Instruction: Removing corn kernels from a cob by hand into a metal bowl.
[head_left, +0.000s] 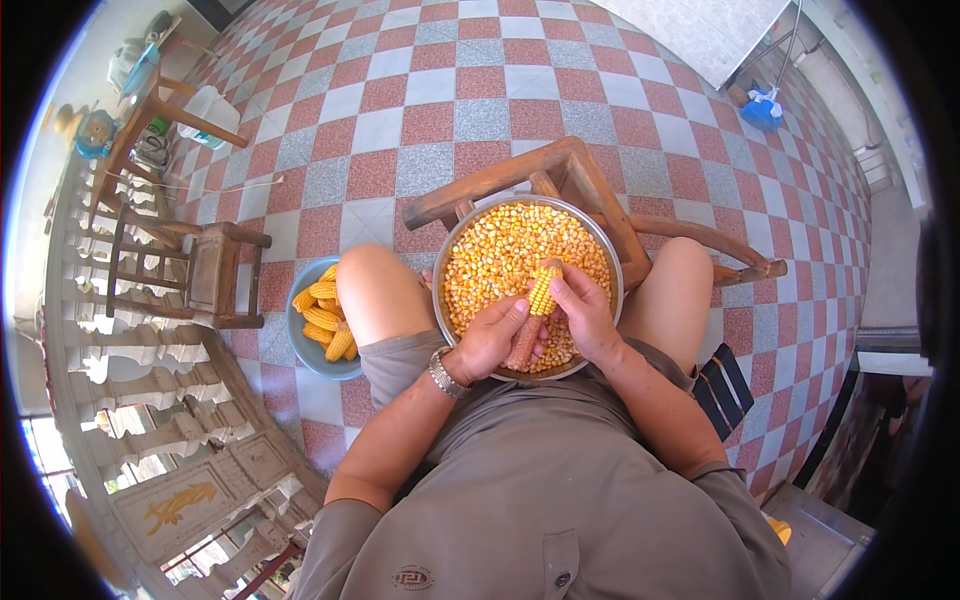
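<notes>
A partly shelled corn cob (544, 292) is held between both my hands, above a round metal basin (616, 259) between my thighs. Yellow kernels still sit on its upper half, while the lower half is bare and reddish. My left hand (493, 339), with a metal-band watch on the wrist, grips the bare lower part. Around the kernelled upper end are the thumb and fingers of my right hand (585, 311). Loose corn kernels (510, 240) fill much of the basin. Some of the left fingers are hidden behind the cob.
A blue plastic basin (298, 346) with several corn cobs (324, 319) stands on the checkered tile floor (427, 120) beside my left knee. Beyond and beneath the metal basin is a wooden chair (611, 210). Farther left are another wooden chair (214, 270), a white bucket (210, 116) and a balustrade (157, 382).
</notes>
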